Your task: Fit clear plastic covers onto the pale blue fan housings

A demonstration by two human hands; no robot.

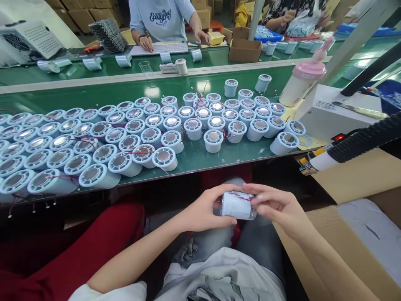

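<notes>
I hold one pale blue round housing [237,205] with thin red wires over my lap, below the bench edge. My left hand [205,211] grips its left end and my right hand [277,207] grips its right end, fingers wrapped around it. On the green bench [194,161] in front lie several identical housings [134,133] with shiny round centres and red wires, packed in rows from the far left to the middle right.
A white machine [328,115] with a lit red switch and a black hose [363,140] stands at right, beside a pink-capped bottle [302,83]. An open cardboard box [360,234] sits by my right arm. Across the bench, a person [163,21] writes; another works at the far right.
</notes>
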